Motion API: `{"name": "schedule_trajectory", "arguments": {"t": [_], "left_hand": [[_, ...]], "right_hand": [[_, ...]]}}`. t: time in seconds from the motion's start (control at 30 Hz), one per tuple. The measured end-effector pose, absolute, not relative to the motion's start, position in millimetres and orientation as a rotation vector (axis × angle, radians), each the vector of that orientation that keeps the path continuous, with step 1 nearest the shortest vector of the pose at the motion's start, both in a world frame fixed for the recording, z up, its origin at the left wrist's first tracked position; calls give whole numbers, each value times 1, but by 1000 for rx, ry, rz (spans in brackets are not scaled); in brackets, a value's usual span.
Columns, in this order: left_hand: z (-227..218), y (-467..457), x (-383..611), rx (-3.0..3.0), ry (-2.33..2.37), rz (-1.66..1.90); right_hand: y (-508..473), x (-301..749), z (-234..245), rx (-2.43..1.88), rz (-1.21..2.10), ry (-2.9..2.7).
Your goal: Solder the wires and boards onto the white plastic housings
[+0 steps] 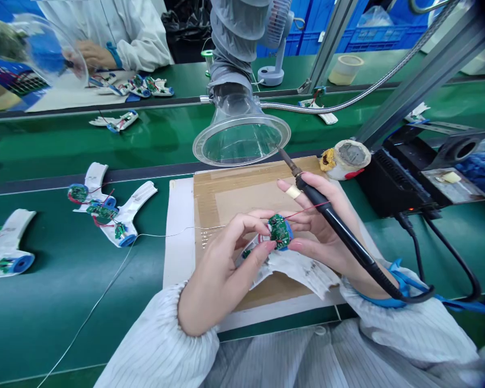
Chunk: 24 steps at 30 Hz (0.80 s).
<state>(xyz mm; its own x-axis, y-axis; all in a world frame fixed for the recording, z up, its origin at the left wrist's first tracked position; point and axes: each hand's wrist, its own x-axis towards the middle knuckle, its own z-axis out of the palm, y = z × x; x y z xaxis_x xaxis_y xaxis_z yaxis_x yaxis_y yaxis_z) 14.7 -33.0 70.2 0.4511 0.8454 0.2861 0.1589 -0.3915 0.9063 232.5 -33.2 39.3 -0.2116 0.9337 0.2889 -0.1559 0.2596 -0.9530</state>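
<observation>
Your left hand [222,269] pinches a green circuit board [280,231] above cardboard [250,186].
Your right hand [323,231] grips a soldering iron [343,229] just beside the board; a clear fume-extractor hood [240,137] hangs beyond, and wired white housings [121,226] lie leftward on the green counter [52,323].

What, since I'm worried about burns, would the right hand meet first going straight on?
The right hand would probably meet the green circuit board held in the left hand; depth hides any gap.
</observation>
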Motion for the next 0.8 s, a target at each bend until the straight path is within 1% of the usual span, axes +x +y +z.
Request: {"name": "schedule_trajectory", "arguments": {"t": [0.13,0.37,0.8], "left_hand": [[75,-33,15,1759,842,995],[81,-32,18,1750,858,1002],[84,-35,18,1780,883,1016]], "right_hand": [[-33,236,42,-735,1315,-1405],[-33,239,40,-781,1343,-1406],[-33,235,38,-779,1282,-1419]]}}
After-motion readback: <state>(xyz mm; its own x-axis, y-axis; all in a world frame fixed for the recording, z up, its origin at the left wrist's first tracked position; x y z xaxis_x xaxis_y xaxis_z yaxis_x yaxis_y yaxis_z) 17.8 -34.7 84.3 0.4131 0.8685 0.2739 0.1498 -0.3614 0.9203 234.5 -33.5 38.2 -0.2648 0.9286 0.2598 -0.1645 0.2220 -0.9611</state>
